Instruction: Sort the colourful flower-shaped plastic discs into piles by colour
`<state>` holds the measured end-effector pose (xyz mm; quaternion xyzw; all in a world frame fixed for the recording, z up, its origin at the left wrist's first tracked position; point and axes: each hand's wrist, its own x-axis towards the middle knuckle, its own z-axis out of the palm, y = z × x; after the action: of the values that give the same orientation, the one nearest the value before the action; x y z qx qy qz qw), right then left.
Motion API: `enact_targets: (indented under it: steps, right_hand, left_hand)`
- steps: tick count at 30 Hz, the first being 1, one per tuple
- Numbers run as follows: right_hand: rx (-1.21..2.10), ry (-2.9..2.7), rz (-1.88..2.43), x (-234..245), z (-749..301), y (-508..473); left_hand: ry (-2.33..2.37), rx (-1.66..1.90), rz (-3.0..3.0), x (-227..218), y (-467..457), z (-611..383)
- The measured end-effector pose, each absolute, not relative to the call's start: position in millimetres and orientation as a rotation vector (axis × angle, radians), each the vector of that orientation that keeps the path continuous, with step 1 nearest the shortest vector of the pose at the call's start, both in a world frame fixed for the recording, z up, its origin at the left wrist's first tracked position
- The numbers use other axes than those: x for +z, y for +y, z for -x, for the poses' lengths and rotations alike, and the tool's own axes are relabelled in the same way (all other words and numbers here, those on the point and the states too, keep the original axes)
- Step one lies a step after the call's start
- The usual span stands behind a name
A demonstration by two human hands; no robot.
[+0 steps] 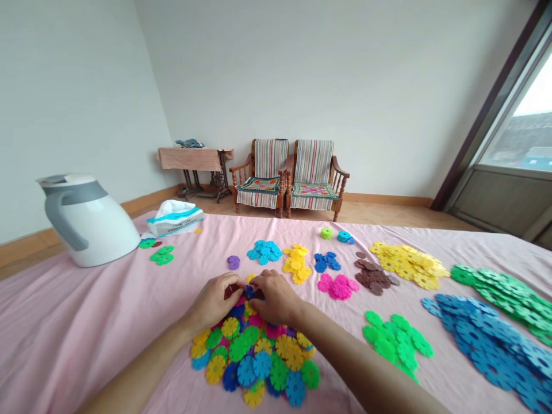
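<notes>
A mixed pile of plastic snowflake discs (254, 351) in yellow, green, blue and pink lies in front of me. At its far edge, my left hand (218, 296) curls with thumb and forefinger drawn together. Close beside it, my right hand (276, 298) bends its fingers down over the discs, back of the hand upward. A dark blue disc (249, 292) shows between both hands' fingertips, with a yellow disc (250, 278) just beyond. What either hand grips is largely hidden by the fingers.
Sorted discs lie beyond: a purple pair (233, 263), light blue (264, 252), yellow (296, 263), pink (338, 286), brown (374, 276). Larger green (394, 339) and blue (487, 339) heaps are right. A white kettle (99, 224) and tissue pack (176, 221) stand left on the pink cloth (142, 310).
</notes>
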<state>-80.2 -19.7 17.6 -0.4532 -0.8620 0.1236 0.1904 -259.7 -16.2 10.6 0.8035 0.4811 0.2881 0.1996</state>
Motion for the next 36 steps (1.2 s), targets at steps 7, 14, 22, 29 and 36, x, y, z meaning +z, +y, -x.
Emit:
enact_targets:
  steps: [7, 14, 22, 29, 36]
  right_hand:
    - [0.583, -2.384, 1.402, 20.8, 80.9, -10.8]
    - [0.794, -2.325, 1.396, 23.0, 63.2, -21.6]
    - [0.676, -2.18, 1.416, 23.3, 14.3, -43.8]
    - [0.589, -1.927, 1.465, 5.0, -11.1, -67.2]
    - [0.561, -1.843, 1.4, -15.2, -17.2, -67.4]
  left_hand:
    - [1.303, 0.803, -2.207, 9.0, -16.4, 258.2]
    - [1.204, 0.788, -2.216, 14.5, -23.2, 249.5]
    - [1.381, 0.844, -2.181, 7.2, -14.3, 255.5]
    - [1.313, 0.499, -2.245, 18.7, 2.4, 253.4]
    - [1.264, 0.335, -2.324, 22.0, 12.6, 237.2]
